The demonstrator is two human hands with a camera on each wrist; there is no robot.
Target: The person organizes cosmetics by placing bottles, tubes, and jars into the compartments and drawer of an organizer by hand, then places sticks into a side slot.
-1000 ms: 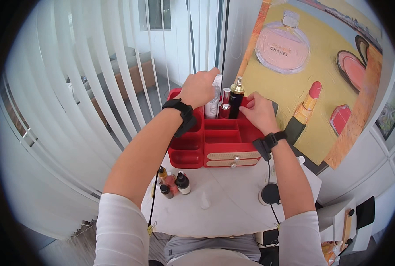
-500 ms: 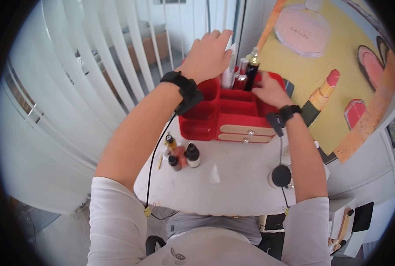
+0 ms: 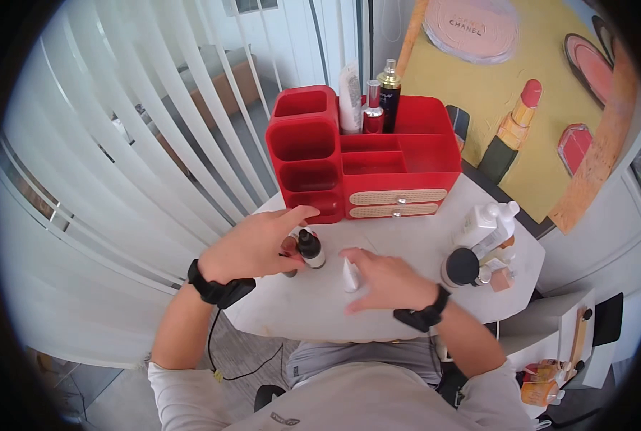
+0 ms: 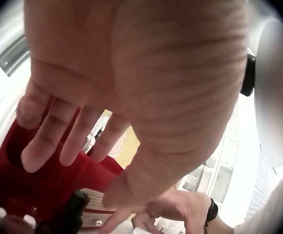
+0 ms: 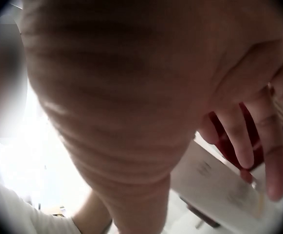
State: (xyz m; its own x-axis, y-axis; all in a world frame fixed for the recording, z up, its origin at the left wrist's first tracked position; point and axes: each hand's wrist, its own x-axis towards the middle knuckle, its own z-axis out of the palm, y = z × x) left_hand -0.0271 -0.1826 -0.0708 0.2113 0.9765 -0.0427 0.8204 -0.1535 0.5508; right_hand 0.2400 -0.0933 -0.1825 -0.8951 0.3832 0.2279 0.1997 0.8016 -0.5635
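My left hand (image 3: 252, 248) hangs over a cluster of small bottles just in front of the red plastic organiser with two cream drawers (image 3: 363, 161), which I take as my landmark on the white round desk (image 3: 378, 316). Its fingers are spread and fairly straight, gripping nothing, with the forefinger stretched toward the organiser. The small dark-capped glass bottle (image 3: 310, 247) stands upright just beside the thumb; I cannot tell if they touch. My right hand (image 3: 385, 280) lies low over the desk further in front of the organiser, fingers relaxed and wide, next to a small white cone-shaped cap (image 3: 349, 276). In the organiser's back compartment stand a white tube (image 3: 349, 97), a red spray bottle (image 3: 371, 111) and a dark bottle with a gold top (image 3: 389, 92).
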